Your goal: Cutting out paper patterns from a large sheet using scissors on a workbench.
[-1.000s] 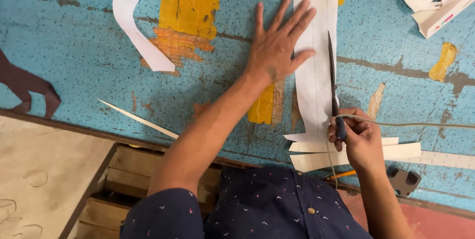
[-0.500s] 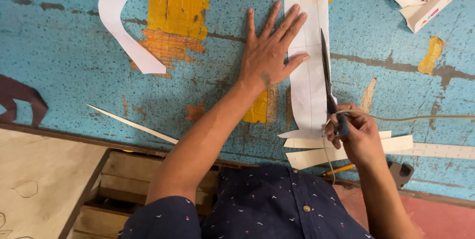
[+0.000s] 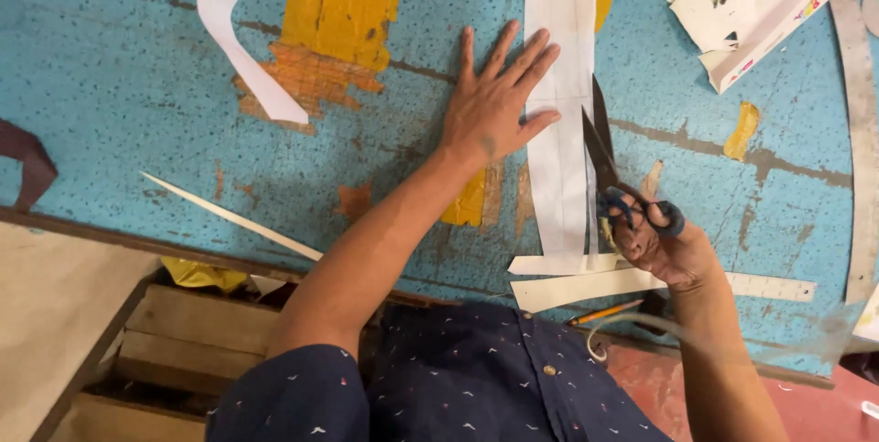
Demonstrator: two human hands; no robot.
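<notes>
Presently, right hand: the right hand [image 3: 664,245] is seen closed through the blue handles of a pair of scissors [image 3: 612,177], which are held firmly; the dark blades are parted a little and pointed away from the body.
Left hand: the left hand [image 3: 494,108] is laid flat, fingers spread wide, nothing gripped; the palm is pressed on the table and the fingertips are rested on the left edge of a long white paper strip [image 3: 560,94].
Strip position: the strip is laid lengthwise, away from the body, on the worn blue table [image 3: 110,85], between the two hands, with the blades at its right edge.
Arm pose: the left arm is stretched forward across the table, nearly straight; the right arm is bent, with the wrist raised just above the near edge.
Risk, fingers: the lowest left finger is placed just beside the blades, so a nick could be caused if the cut is carried further without the hand being shifted.
Risk, line: the strip is pinned on one side only, so it could be skewed or torn by the blades, and a wandering cut is judged likely.
Risk, clutter: cut white strips [image 3: 586,282] and a ruler [image 3: 778,286] are lying under the right wrist and could be snagged.
Further out: a curled white strip [image 3: 243,39], a pencil [image 3: 600,314] and folded cartons [image 3: 751,12] are lying well apart from the cut.
</notes>
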